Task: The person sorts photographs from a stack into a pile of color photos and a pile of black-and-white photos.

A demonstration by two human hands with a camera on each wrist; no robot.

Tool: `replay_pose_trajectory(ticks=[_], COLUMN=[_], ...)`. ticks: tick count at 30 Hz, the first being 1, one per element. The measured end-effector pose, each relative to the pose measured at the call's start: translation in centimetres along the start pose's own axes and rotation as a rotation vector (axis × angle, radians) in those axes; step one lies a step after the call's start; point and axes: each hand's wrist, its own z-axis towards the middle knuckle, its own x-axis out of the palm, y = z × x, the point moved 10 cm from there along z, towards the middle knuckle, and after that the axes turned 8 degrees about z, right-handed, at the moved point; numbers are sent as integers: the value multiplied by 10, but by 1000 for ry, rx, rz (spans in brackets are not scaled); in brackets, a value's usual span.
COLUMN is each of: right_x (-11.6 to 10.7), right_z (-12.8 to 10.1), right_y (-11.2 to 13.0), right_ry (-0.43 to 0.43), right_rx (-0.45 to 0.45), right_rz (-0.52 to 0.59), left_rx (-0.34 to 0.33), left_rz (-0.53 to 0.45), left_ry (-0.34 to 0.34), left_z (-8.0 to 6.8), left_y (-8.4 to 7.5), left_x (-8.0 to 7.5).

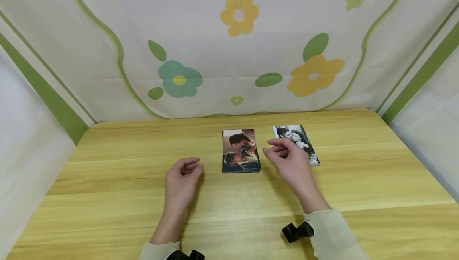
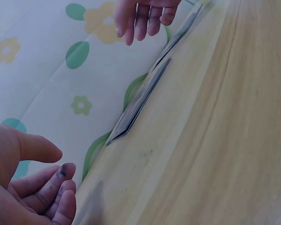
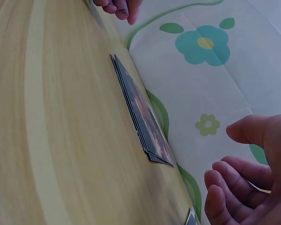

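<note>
A small stack of photo cards (image 1: 241, 152) lies on the wooden table, its top card a colour picture of two people. To its right lies a black-and-white photo card (image 1: 308, 148), partly hidden behind my right hand (image 1: 290, 162). That hand hovers between the two, fingers loosely bent and holding nothing. Left of the stack, my left hand (image 1: 182, 180) is raised over the table, also with loosely curled fingers and nothing in them. Seen edge-on in the right wrist view, the stack (image 3: 143, 117) shows several layers.
The wooden table (image 1: 107, 196) spreads out around the cards. A white cloth (image 1: 215, 52) with printed flowers and green lines hangs behind it, and more cloth stands at both sides. Black wrist cameras (image 1: 297, 232) sit at the sleeve cuffs.
</note>
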Motion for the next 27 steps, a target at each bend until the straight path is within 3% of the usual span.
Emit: replay_pose_trajectory(ticks=[6, 12, 20, 27], right_x=[3, 16, 33, 41], right_z=[0, 0, 0, 0], right_y=[-2, -6, -13, -14], right_ry=[-1, 25, -16, -45], right_rx=[2, -38, -90, -108], right_rz=[3, -7, -71, -155], left_rx=[14, 105, 269, 319], left_rz=[2, 47, 239, 362], left_ry=[-4, 7, -63, -83], left_z=[0, -1, 3, 4], left_y=[-1, -10, -18, -23], left_x=[2, 17, 32, 42])
